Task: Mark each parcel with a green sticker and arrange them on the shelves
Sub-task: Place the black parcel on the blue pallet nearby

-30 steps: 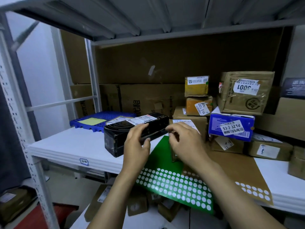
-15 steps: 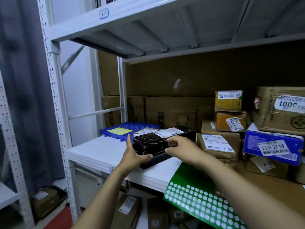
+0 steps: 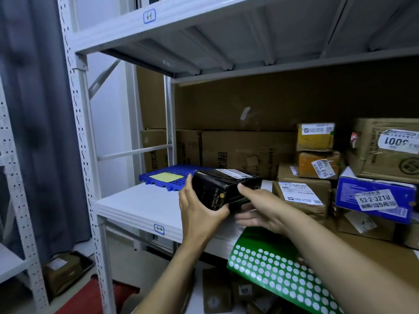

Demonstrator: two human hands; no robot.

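The glossy black rectangular box [image 3: 226, 184] now points its short end toward the person, whereas a second ago its long side faced them. It is also off the white shelf board [image 3: 140, 202] it lay on, carried between both hands. The left hand [image 3: 199, 211] has left the front face and now cups the near end, thumb up along the left side. The right hand [image 3: 260, 207] (a second ago busy at the box's far right end) now has its thumb on the right side and its fingers stretched beneath. The view has lifted and swung left, bringing in the upper grey metal shelf [image 3: 204, 23].
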